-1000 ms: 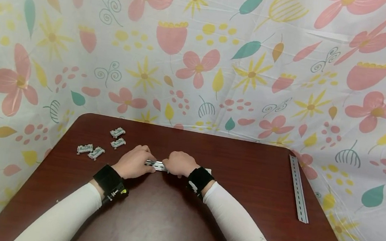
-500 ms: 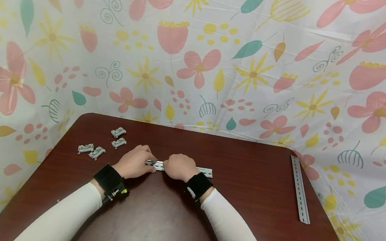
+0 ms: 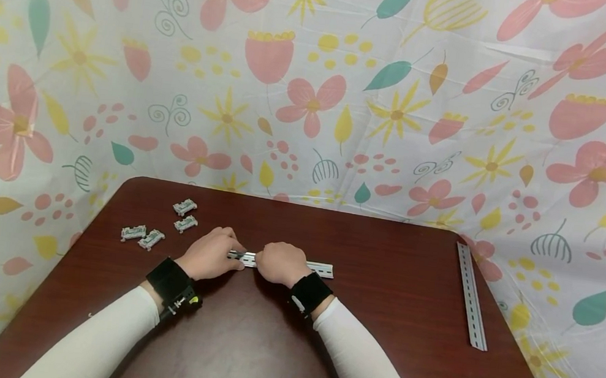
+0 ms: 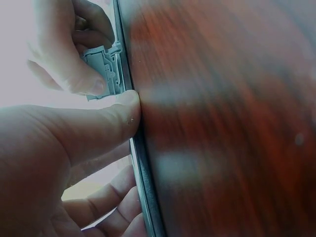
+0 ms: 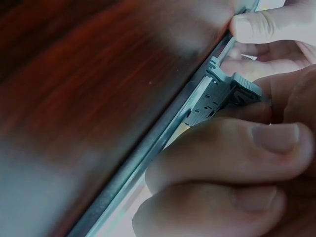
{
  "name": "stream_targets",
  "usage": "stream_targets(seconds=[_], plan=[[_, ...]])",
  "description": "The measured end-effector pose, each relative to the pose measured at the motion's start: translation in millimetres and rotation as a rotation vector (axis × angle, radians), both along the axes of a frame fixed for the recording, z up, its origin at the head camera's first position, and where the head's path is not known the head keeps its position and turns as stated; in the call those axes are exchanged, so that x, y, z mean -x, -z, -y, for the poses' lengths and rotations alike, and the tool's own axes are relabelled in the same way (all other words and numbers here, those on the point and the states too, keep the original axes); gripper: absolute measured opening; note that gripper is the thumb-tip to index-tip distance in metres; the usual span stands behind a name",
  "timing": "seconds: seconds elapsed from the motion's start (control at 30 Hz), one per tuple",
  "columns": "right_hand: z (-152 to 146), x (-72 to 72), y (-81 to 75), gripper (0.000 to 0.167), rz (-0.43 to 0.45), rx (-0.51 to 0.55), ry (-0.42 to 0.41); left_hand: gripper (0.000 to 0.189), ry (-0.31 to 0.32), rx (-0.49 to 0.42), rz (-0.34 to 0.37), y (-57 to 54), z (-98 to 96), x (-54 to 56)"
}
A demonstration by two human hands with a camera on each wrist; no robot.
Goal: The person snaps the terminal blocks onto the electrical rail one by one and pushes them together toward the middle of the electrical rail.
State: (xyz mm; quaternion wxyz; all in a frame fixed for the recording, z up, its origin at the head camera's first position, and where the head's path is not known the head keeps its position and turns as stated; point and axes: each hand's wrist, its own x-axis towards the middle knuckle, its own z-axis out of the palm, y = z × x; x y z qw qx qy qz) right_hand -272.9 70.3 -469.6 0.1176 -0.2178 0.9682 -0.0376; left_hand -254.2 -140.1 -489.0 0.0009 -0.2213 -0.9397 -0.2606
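A short slotted metal DIN rail (image 3: 321, 270) lies crosswise near the middle of the table, partly covered by both hands. My left hand (image 3: 211, 254) pinches its left part, the thumb (image 4: 129, 106) against the near edge in the left wrist view. Close to its right, my right hand (image 3: 281, 263) holds a small grey terminal block (image 4: 103, 71) against the rail, fingers curled. In the right wrist view the foot of that terminal block (image 5: 210, 98) meets the rail's edge, while the curled fingers cover part of its body.
Several pale terminal blocks (image 3: 152, 240) lie at the table's back left. A longer slotted DIN rail (image 3: 471, 296) rests along the right side of the dark brown table (image 3: 385, 253). Behind the table hangs a flower-patterned curtain (image 3: 307, 152).
Since a second ago my right wrist has shifted slightly, so more of the rail's right end shows. My left hand stays in place on the rail.
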Motion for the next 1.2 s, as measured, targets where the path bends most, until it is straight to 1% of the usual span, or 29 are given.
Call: stream_targets(seconds=[0.23,0.5,0.63,0.8,0.97,1.2], plan=[[0.3,-0.2,2.2,0.041,-0.026,-0.014,-0.007,0.026,-0.002,0.009,0.003,-1.0,0.4,-0.4],[2.1,-1.0,6.8,0.050,-0.065,-0.038,-0.004,0.028,0.000,0.009,0.007,-2.4,0.1,-1.1],[1.8,-1.6,7.0,0.052,-0.072,-0.047,-0.014,0.028,-0.002,0.008,0.007,-2.3,0.3,-0.6],[-1.3,-2.3,6.0,0.048,-0.064,-0.040,-0.017,0.028,0.001,0.006,0.009,-1.8,-0.6,0.3],[-3.6,-3.6,5.0,0.050,-0.059,-0.009,-0.015,0.026,0.001,0.011,0.013,-0.4,-1.5,0.2],[-3.3,-3.7,4.7,0.048,-0.076,0.009,-0.017,0.024,0.008,0.021,-0.021,0.3,-0.7,-0.2]])
